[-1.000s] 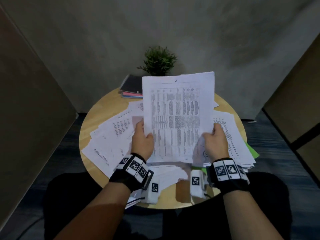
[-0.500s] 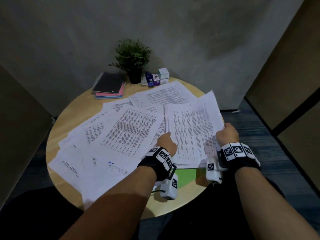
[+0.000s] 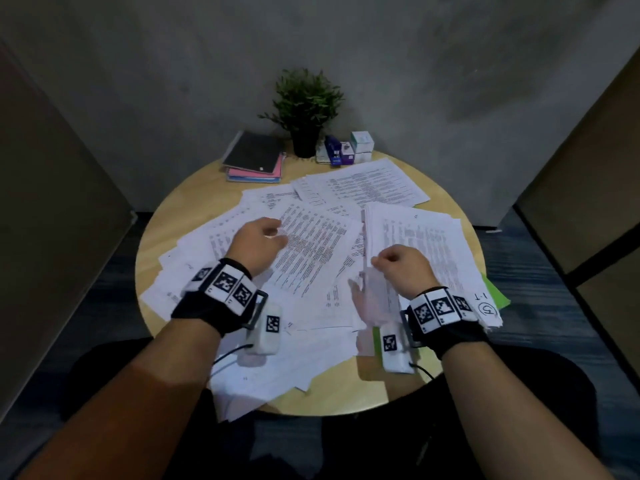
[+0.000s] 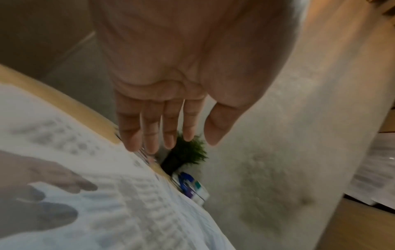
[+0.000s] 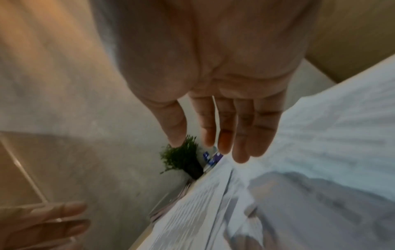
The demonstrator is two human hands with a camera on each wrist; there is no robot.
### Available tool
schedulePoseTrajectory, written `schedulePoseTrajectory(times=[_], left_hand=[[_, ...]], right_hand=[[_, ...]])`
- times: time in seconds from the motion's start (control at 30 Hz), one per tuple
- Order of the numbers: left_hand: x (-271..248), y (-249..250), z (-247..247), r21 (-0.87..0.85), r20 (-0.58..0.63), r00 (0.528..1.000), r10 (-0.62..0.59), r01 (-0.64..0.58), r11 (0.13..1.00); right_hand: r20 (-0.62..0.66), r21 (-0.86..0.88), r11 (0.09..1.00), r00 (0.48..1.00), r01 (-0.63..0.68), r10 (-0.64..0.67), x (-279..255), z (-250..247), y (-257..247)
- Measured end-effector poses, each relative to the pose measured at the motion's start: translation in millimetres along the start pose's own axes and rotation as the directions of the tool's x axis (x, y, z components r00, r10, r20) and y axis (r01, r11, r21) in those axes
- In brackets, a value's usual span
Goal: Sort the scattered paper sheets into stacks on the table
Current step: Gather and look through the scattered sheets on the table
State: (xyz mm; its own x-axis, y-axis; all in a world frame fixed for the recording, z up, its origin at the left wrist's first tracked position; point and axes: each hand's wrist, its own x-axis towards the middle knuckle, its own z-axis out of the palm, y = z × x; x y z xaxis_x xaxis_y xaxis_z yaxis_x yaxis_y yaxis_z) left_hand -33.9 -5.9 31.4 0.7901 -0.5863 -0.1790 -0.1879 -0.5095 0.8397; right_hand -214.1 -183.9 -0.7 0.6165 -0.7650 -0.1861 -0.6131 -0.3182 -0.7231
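A thick stack of printed sheets (image 3: 429, 240) lies on the right side of the round wooden table (image 3: 194, 202). Loose printed sheets (image 3: 311, 251) overlap across the middle and left. My left hand (image 3: 259, 239) hovers over the loose sheets, holding nothing. My right hand (image 3: 398, 268) hangs at the stack's near left edge, also empty. In the left wrist view the fingers (image 4: 149, 135) are straight above blurred paper (image 4: 107, 194). In the right wrist view the fingers (image 5: 226, 135) are straight above the white sheets (image 5: 331, 143).
At the back of the table stand a potted plant (image 3: 306, 109), a pile of notebooks (image 3: 254, 157) and some small boxes (image 3: 346, 148). A green sheet (image 3: 497, 296) sticks out under the stack. Panels close in on both sides.
The stack that both hands held up has been laid on the right of the table and let go. My left hand has moved left over the loose sheets.
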Motion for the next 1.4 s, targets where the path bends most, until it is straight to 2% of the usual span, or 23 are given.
schedulePoseTrajectory(times=[0.1,0.2,0.37,0.53,0.63,0.77,0.9,0.97,1.1,1.23,1.33,1.4], left_hand=[[7,-32,-38,0.017,-0.068,0.996,-0.051,0.052,0.999],[14,-58,-53,0.056,-0.057,0.993,-0.107,0.111,0.992],[28,-83,-40,0.025,0.04,0.978,-0.205,0.204,0.979],[34,-97,-29,0.098,0.061,0.976,-0.209,0.203,0.974],[40,-104,-30,0.038,0.083,0.975,-0.207,0.204,0.978],[50,-118,-34,-0.247,0.105,0.97,-0.221,0.241,0.939],[49,-107,-46,-0.449,0.113,0.987,-0.111,0.15,0.881],[50,-99,-55,-0.535,0.106,0.993,-0.043,0.094,0.84],[48,-93,-71,-0.611,0.029,0.998,0.059,-0.029,0.791],[50,-96,-75,-0.62,-0.111,0.993,0.029,-0.092,0.779],[54,-102,-80,-0.537,-0.292,0.956,-0.029,-0.139,0.832],[59,-108,-86,-0.47,-0.387,0.921,-0.054,-0.147,0.87]], right_hand=[[0.098,0.067,0.996,0.994,-0.065,0.058,1,38,-22],[0.147,-0.022,0.99,0.979,-0.137,0.139,5,66,-38],[0.045,-0.111,0.953,0.957,-0.281,0.287,29,93,-44],[-0.03,-0.09,0.935,0.939,-0.343,0.341,48,114,-39],[-0.057,-0.048,0.973,0.973,-0.227,0.224,46,111,-36],[-0.14,0.126,0.991,0.989,-0.036,0.054,34,89,-38],[-0.182,0.404,0.912,0.983,0.075,0.0,23,68,-54],[-0.16,0.466,0.878,0.986,0.112,-0.041,20,62,-64],[-0.069,0.466,0.875,0.991,0.135,-0.116,19,66,-83],[-0.034,0.432,0.89,0.989,0.146,-0.146,28,77,-94],[0.027,0.371,0.926,0.997,0.062,-0.077,36,77,-87],[0.028,0.202,0.979,1.0,-0.005,-0.001,41,75,-73]])
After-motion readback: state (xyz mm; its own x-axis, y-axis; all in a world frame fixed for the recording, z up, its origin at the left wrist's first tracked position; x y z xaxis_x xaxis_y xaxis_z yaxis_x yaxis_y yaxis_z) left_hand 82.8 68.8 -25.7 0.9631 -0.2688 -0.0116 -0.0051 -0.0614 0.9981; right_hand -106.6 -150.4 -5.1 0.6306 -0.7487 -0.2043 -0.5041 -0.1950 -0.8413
